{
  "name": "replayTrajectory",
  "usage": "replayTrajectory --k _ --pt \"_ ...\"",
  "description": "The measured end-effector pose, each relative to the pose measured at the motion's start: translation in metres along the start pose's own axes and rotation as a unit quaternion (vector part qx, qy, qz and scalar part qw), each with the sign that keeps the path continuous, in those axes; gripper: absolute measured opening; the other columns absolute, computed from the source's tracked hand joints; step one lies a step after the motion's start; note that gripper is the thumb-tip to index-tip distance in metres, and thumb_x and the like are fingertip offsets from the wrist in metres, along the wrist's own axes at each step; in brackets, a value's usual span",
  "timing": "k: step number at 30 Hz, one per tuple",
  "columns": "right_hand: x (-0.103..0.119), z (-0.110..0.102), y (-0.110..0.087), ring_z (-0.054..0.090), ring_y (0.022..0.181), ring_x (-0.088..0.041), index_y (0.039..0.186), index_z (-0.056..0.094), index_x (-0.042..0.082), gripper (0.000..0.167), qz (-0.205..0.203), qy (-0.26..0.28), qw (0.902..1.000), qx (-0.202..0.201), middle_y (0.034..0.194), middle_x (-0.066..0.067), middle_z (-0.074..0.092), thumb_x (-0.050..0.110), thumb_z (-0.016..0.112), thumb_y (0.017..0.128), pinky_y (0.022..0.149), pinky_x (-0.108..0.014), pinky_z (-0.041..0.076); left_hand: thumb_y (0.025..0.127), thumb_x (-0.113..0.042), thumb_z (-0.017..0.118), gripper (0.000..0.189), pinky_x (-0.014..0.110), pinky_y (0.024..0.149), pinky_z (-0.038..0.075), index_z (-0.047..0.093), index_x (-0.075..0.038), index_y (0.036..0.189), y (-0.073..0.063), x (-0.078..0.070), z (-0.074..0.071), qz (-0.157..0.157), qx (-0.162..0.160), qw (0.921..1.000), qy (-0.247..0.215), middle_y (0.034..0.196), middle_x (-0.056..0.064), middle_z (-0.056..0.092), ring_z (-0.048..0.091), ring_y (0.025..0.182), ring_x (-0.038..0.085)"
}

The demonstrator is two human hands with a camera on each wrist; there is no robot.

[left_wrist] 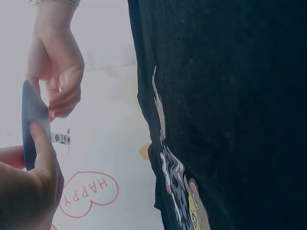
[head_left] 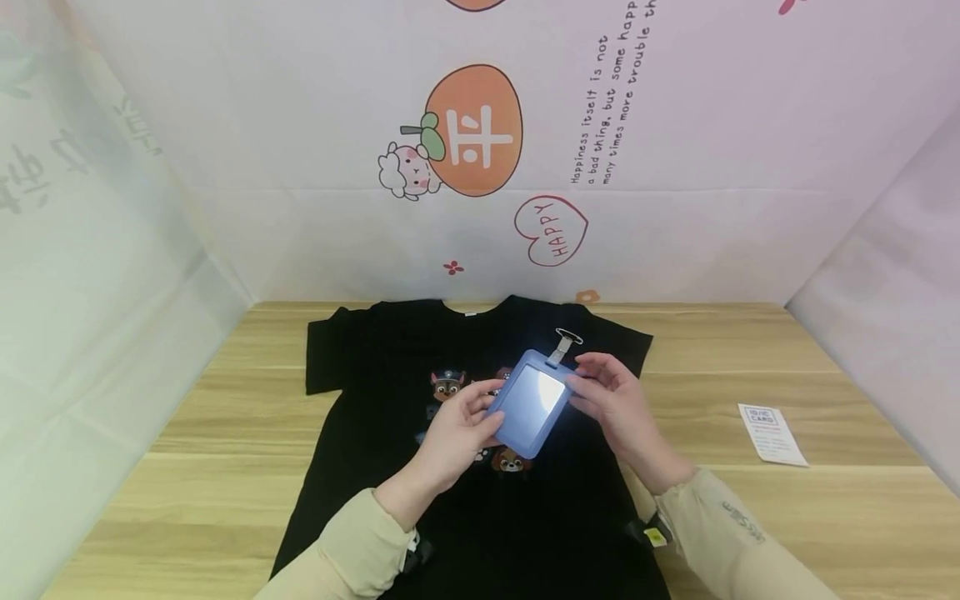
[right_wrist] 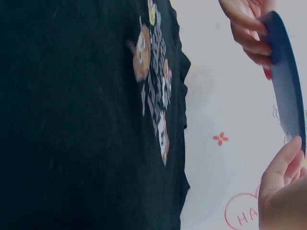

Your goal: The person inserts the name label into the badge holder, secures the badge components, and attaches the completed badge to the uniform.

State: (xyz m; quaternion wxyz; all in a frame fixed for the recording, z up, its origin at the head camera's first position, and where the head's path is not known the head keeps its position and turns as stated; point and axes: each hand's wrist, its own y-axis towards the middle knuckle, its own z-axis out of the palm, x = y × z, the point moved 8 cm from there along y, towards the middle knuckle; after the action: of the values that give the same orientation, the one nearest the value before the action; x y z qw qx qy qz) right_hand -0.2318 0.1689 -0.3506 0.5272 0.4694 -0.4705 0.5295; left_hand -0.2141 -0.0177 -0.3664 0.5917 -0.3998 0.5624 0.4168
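Both hands hold a blue badge holder (head_left: 531, 408) with a clear glossy window, tilted above a black T-shirt (head_left: 375, 467). My left hand (head_left: 457, 433) pinches its lower left edge between thumb and fingers. At the upper right edge, my right hand (head_left: 611, 400) grips it, thumb on the front. A metal clip (head_left: 562, 346) sticks out from the holder's top. In the left wrist view the badge holder (left_wrist: 36, 120) shows edge-on between the hands; the right wrist view shows the holder's blue side (right_wrist: 285, 72).
The T-shirt, printed with cartoon dogs (head_left: 448, 385), lies spread on a wooden table (head_left: 202, 467). A white printed card (head_left: 772, 435) lies at the right. A printed cloth backdrop (head_left: 315, 167) rises behind the table, with pale cloth on both sides.
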Motion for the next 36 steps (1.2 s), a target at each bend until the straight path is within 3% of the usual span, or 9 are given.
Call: replayTrajectory --k 6,11,17,21,23,28,31,34,36 --pt "0.012 -0.019 0.002 0.050 0.085 -0.005 0.097 0.055 0.024 0.021 -0.023 -0.015 0.9994 -0.020 0.093 0.007 0.050 0.005 0.059 0.092 0.075 -0.017 0.048 0.096 0.003 0.045 0.039 0.040 0.084 0.055 0.043 0.002 0.136 -0.003 0.000 -0.003 -0.001 0.004 1.0000 0.005 0.120 0.025 0.057 0.062 0.105 0.026" --pt "0.025 -0.029 0.001 0.049 0.083 -0.006 0.095 0.058 0.024 0.027 -0.089 -0.014 0.9957 -0.024 0.092 0.008 0.053 -0.003 0.059 0.089 0.072 -0.015 0.047 0.096 0.003 0.045 0.040 0.038 0.085 0.055 0.043 0.002 0.136 -0.003 0.002 -0.004 -0.006 0.015 0.9998 0.008 0.122 0.025 0.056 0.062 0.107 0.027" --pt "0.036 -0.033 -0.007 0.049 0.092 -0.007 0.108 0.056 0.016 0.030 -0.184 -0.140 0.9728 0.016 0.105 0.010 0.052 -0.005 0.061 0.087 0.080 -0.011 0.044 0.096 0.002 0.046 0.039 0.036 0.083 0.056 0.046 0.000 0.136 -0.006 0.005 -0.008 -0.017 0.031 0.9992 0.021 0.120 0.024 0.058 0.064 0.103 0.025" --pt "0.042 -0.026 -0.014 0.047 0.106 -0.003 0.115 0.053 -0.002 0.041 -0.261 -0.236 0.9340 0.062 0.118 0.006 0.048 -0.012 0.068 0.078 0.092 -0.010 0.041 0.096 0.003 0.046 0.039 0.034 0.080 0.057 0.046 0.002 0.135 -0.010 0.006 -0.010 -0.026 0.045 0.9984 0.023 0.118 0.023 0.059 0.065 0.098 0.022" --pt "0.045 -0.021 -0.019 0.044 0.115 -0.002 0.115 0.054 -0.006 0.047 -0.303 -0.276 0.9076 0.090 0.125 0.000 0.047 -0.011 0.073 0.072 0.098 -0.010 0.035 0.096 0.003 0.046 0.039 0.034 0.079 0.057 0.047 0.001 0.135 -0.011 0.006 -0.010 -0.034 0.053 0.9976 0.027 0.117 0.022 0.060 0.066 0.095 0.020" --pt "0.052 -0.006 -0.035 0.038 0.126 -0.007 0.114 0.063 0.004 0.048 -0.419 -0.356 0.8225 0.146 0.131 -0.014 0.050 0.020 0.082 0.073 0.105 -0.013 0.027 0.096 0.003 0.046 0.039 0.033 0.079 0.057 0.047 0.001 0.135 -0.016 0.004 -0.010 -0.045 0.076 0.9955 0.032 0.117 0.021 0.060 0.067 0.094 0.019" --pt "0.054 0.005 -0.047 0.043 0.124 -0.017 0.113 0.065 0.007 0.047 -0.494 -0.366 0.7693 0.173 0.128 -0.017 0.053 0.039 0.074 0.080 0.106 -0.018 0.029 0.097 0.001 0.047 0.038 0.025 0.063 0.055 0.048 0.000 0.135 -0.018 0.004 -0.010 -0.058 0.084 0.9941 0.035 0.115 0.019 0.061 0.069 0.089 0.020" --pt "0.053 0.015 -0.056 0.046 0.120 -0.023 0.113 0.065 0.008 0.045 -0.537 -0.373 0.7308 0.196 0.126 -0.017 0.055 0.043 0.067 0.085 0.107 -0.019 0.030 0.097 -0.002 0.048 0.038 0.020 0.048 0.038 0.049 -0.002 0.135 -0.020 0.006 -0.009 -0.070 0.092 0.9923 0.043 0.114 0.016 0.063 0.070 0.083 0.018" --pt "0.050 0.020 -0.059 0.047 0.118 -0.025 0.113 0.066 0.010 0.042 -0.546 -0.387 0.7138 0.207 0.126 -0.016 0.056 0.043 0.065 0.086 0.108 -0.019 0.030 0.097 -0.003 0.048 0.038 0.020 0.047 0.033 0.049 -0.003 0.135 -0.021 0.006 -0.009 -0.073 0.099 0.9913 0.045 0.114 0.015 0.064 0.070 0.080 0.017"
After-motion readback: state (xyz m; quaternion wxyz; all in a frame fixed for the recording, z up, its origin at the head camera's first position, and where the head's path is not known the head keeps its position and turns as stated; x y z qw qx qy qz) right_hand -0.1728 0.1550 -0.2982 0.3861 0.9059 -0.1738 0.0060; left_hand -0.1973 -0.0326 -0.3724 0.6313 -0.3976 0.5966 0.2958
